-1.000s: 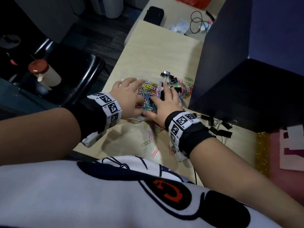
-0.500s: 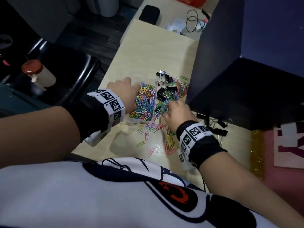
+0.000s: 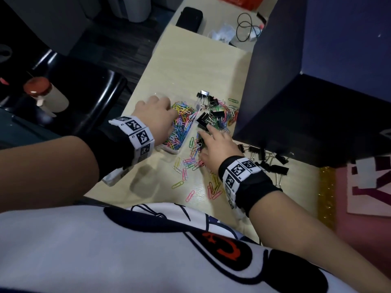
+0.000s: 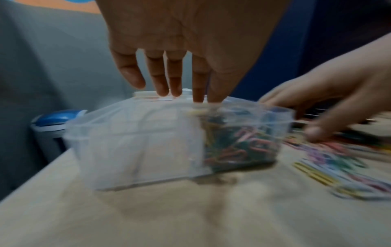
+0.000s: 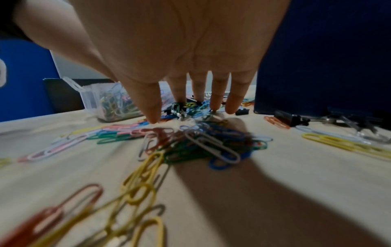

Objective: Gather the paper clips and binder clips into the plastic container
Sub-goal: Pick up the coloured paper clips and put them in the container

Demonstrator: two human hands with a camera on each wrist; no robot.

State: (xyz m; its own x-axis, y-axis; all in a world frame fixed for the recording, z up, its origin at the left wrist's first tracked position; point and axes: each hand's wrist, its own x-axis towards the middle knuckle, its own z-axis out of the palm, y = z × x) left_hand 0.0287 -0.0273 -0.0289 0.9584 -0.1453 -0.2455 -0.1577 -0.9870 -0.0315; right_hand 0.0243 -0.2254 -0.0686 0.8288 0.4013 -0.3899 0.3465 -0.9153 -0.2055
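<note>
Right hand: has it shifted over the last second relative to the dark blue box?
Yes. The right hand has pulled back toward the person, off the plastic container and onto loose paper clips, nearer the corner of the dark blue box.

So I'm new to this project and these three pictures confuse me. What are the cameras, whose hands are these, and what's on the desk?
There is no machine here, only a person wearing three cameras. One sits on the head and looks down at both hands; one sits on each wrist and looks along the fingers. On the pale wooden desk stands a clear plastic container partly filled with coloured paper clips. The left hand rests its fingertips on the container's rim. The right hand, fingers spread, presses on loose coloured paper clips and holds nothing. Black binder clips lie just beyond its fingers.
</note>
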